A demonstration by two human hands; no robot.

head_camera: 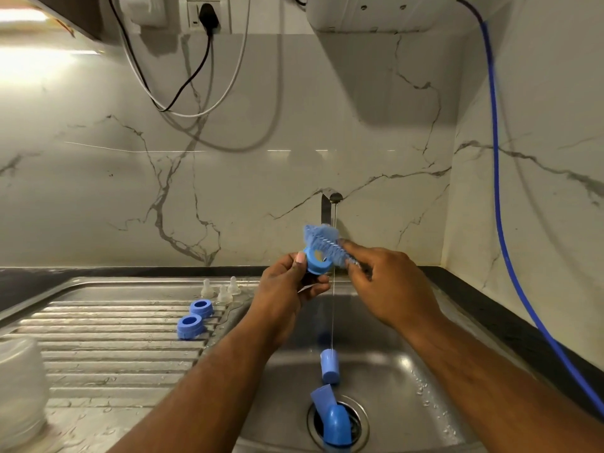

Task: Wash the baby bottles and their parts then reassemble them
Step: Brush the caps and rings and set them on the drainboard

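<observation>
Blue plastic ring, light, stiff, likely slippery when wet, is pinched at its rim by the left hand; the right hand grips the brush.

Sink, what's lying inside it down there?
One blue cap lies on its side on the sink floor. Two more blue pieces sit over the drain, covering part of it, so what's beneath is hidden.

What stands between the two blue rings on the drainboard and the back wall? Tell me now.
Three clear teats stand upright there on the wet drainboard, as the head view shows.
</observation>
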